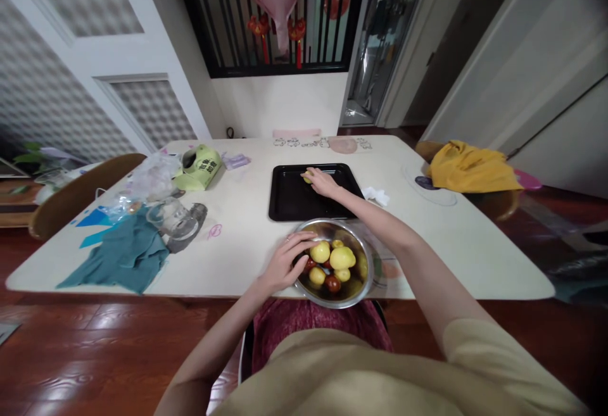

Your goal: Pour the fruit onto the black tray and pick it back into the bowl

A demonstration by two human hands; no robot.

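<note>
A steel bowl sits at the table's front edge, with several round yellow fruits and dark red fruits inside. My left hand lies over the bowl's left rim, fingers and thumb apart, the fingertips reaching above the fruit. Behind the bowl is a black rectangular tray. At the middle of this tray my right hand is closed on a small yellow-green fruit, partly hidden by the fingers. Which kind of fruit it is I cannot tell.
To the left lie a teal cloth, a clear plastic container, a green visor and plastic bags. A crumpled white tissue is right of the tray. A yellow cloth hangs over a chair.
</note>
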